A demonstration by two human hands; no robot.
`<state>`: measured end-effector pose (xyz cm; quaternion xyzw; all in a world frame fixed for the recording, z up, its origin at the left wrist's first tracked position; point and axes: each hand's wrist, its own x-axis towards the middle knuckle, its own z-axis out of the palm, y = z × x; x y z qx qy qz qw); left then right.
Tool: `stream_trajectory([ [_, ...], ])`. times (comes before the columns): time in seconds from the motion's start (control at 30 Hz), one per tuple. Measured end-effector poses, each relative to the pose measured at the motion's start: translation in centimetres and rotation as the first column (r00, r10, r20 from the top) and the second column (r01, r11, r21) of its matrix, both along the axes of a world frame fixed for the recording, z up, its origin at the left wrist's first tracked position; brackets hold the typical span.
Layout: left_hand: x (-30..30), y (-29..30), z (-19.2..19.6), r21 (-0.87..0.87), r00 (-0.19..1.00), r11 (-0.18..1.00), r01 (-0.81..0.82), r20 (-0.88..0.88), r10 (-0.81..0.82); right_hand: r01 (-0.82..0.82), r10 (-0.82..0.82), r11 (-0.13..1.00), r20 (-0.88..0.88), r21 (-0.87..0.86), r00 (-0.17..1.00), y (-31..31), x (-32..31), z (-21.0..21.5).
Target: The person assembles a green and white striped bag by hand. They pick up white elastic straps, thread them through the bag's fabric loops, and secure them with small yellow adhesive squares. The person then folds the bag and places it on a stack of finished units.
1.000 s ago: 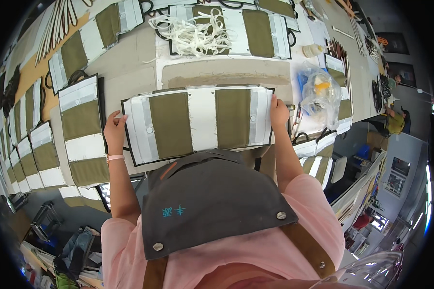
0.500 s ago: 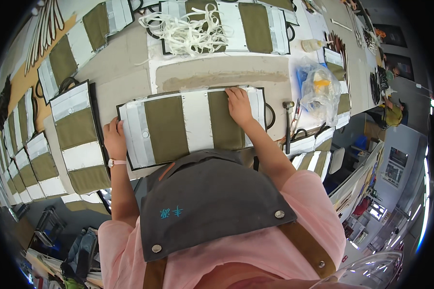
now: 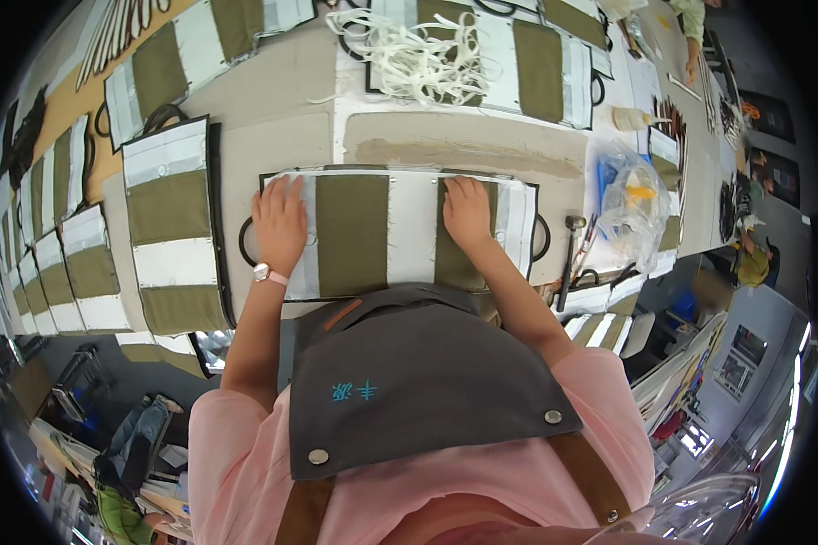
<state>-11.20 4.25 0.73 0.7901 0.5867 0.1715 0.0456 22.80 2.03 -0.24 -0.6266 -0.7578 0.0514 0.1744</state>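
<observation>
In front of me on the table lies a flat bag piece [image 3: 413,232] with olive and white stripes, dark edging and a black loop handle at each side. My left hand [image 3: 280,216] rests on its left pale strip, fingers spread towards the far edge. Over the right olive stripe, my right hand [image 3: 466,213] lies palm down with its fingertips at the far edge. Neither hand is wrapped round anything. The near edge of the piece meets my grey apron [image 3: 427,372], which hides part of it.
Similar striped pieces lie left [image 3: 174,213] and farther back. White ribbons [image 3: 427,56] sit in a tangled heap on one. To the right are a hammer [image 3: 568,263], a clear plastic bag [image 3: 634,213] and a small bottle [image 3: 633,118]. Other people are farther off.
My left hand has gone from the piece's left edge onto its top, near the far edge. My right hand stays near the far edge. The view has shifted a little.
</observation>
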Motion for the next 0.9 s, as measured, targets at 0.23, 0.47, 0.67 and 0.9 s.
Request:
stream_trajectory([
  [0.23,0.0,0.0,-1.1,-0.061,0.999,0.998,-0.005,-0.047,0.002,0.058,-0.056,0.998,-0.083,0.019,0.995,1.4,1.8,0.1],
  [0.47,0.1,-0.3,-1.5,-0.05,0.999,0.999,-0.014,-0.029,0.012,0.185,-0.184,0.983,-0.042,0.017,0.982,0.9,5.6,0.6],
  [0.67,2.6,0.0,-0.8,-0.06,0.995,0.993,0.097,0.005,-0.097,-0.121,0.116,0.992,0.104,0.045,0.988,1.2,6.2,0.0],
  [0.9,17.9,-0.9,-0.4,-0.116,0.692,0.704,0.701,0.347,-0.633,-0.234,0.235,0.972,0.182,-0.028,0.955,2.5,6.3,0.9],
])
